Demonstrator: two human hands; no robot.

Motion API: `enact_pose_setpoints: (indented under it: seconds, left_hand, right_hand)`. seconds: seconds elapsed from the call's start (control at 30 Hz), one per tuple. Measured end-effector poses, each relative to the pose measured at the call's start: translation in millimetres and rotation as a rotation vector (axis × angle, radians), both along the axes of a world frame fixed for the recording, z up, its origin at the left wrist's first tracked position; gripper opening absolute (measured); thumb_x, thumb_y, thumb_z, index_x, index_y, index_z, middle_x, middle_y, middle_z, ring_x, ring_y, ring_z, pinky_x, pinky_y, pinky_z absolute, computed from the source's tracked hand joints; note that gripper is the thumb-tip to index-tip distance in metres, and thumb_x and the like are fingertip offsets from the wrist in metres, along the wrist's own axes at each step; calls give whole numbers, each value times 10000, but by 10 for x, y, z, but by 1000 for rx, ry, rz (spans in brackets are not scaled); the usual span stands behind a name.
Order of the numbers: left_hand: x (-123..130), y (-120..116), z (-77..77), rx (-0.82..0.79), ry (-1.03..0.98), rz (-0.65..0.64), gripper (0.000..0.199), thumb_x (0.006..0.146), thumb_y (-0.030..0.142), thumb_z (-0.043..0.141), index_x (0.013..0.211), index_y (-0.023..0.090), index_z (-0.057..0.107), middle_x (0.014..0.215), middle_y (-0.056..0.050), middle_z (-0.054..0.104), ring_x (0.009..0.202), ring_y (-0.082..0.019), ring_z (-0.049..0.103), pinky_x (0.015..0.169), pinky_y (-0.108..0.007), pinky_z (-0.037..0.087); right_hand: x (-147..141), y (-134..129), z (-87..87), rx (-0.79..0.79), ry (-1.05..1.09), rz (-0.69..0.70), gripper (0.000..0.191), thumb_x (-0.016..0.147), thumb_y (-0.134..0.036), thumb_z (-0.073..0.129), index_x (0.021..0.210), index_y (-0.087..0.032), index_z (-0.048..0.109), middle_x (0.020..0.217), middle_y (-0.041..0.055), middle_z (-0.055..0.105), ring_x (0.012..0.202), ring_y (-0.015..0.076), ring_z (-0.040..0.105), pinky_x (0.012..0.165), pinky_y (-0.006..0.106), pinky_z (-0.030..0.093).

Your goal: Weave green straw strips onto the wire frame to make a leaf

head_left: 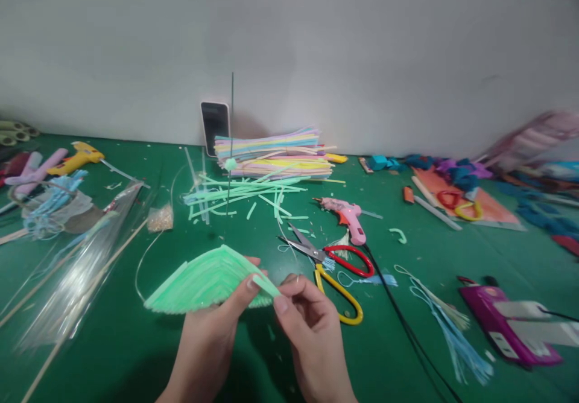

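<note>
A light green fan-shaped piece [199, 282], made of fuzzy strips laid side by side, is held above the table in front of me. My left hand [217, 324] grips it from below, with the thumb on its front near the right side. My right hand [310, 324] pinches the end of a green strip at the piece's right edge between thumb and index finger. Just right of my right hand lie open scissors [321, 252] with one red and one yellow handle. A thin upright stick with a small green ball [230, 164] stands behind the piece.
Loose green strips [244, 192] and bundled pastel strips [275, 155] lie at the back, beside a leaning phone [216, 126]. A pink glue gun [346, 215] trails a black cord rightward. Left are clear wrappers [85, 276] and a yellow glue gun [78, 158]; right, a purple power strip [506, 324].
</note>
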State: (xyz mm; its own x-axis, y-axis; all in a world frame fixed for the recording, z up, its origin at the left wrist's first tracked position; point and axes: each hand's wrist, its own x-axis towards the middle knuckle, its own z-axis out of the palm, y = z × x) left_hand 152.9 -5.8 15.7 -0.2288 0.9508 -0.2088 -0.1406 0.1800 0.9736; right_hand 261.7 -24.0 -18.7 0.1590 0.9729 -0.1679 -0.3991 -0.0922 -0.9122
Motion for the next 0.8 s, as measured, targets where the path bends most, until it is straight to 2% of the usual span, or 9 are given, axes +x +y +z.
enact_pose_setpoints:
  seconds: [0.07,0.23,0.33,0.5,0.63,0.7,0.8]
  left_hand:
    - [-21,20,-19,-30,-24,-3,45,712,226,732,740,219,766,845,-35,758,833,-234,711,782,-297,573]
    - [-48,38,-102,-152,-143,-31,154,669,290,783,799,207,771,870,-52,780,928,-280,718,860,-368,572]
    - [-7,5,-111,-133,-149,3,134,671,292,780,766,198,771,884,-63,780,922,-267,717,869,-356,566]
    - [39,22,-34,-89,-192,12,299,676,371,794,879,154,761,857,-77,770,856,-247,715,814,-330,571]
    - [10,108,15,-59,-251,5,277,647,365,827,780,138,742,843,-88,764,875,-256,707,770,-294,576]
    - [-9,129,0,-71,-295,8,296,648,357,836,816,135,734,872,-87,763,871,-257,709,756,-299,582]
    - [-28,127,-57,-58,-374,37,317,678,314,829,927,152,720,935,-69,760,874,-235,711,740,-283,587]
  right_hand:
    - [4,3,-23,6,-4,-18,237,746,-385,767,712,-186,643,648,-17,564,552,95,434,509,198,377]
    - [3,-6,21,8,17,-16,238,746,-331,777,669,-189,602,657,-13,574,590,106,450,522,203,378]
    - [9,-14,30,31,33,-15,262,753,-329,772,647,-190,577,641,-25,537,594,104,447,535,203,387]
    - [53,-5,0,3,47,-115,251,746,-340,784,657,-188,606,630,-35,527,574,90,441,538,194,393]
    - [103,22,7,-18,33,-48,202,681,-342,832,756,-191,721,661,-13,566,572,96,466,524,208,411]
    - [107,22,28,15,25,-3,269,622,-317,865,840,-207,752,679,-14,563,576,101,474,522,216,430]
    - [79,2,71,16,-13,-44,306,617,-313,863,889,-219,759,687,-21,544,585,100,468,529,213,435]
